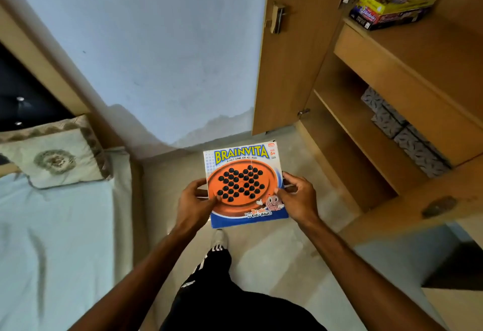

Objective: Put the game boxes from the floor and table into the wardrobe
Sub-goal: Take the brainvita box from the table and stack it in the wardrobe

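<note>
Game box (245, 184): printed card, smooth, faint sheen, frayed at the top corner. Wardrobe (295, 69): light wood-grain board, smooth, matt; handle (278, 18): bright metal. Stacked boxes (392, 7) on its shelf: glossy printed card. Grey boxes (407, 132) lower down: patterned, matt. Sheet (52, 226): pale cloth, matt, creased. Pillow (55, 158): cloth, embroidered trim. Wall (156, 43): painted plaster, matt, scuffed low down. Floor (274, 265): smooth stone-look tile. Trousers (209, 291): black cloth.

Game box (245, 184) reads "BRAINVITA", "AGE 6+", smaller print perhaps "2009"

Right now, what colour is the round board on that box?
Orange with black pegs; Brainvita box shows best in head view.
</note>
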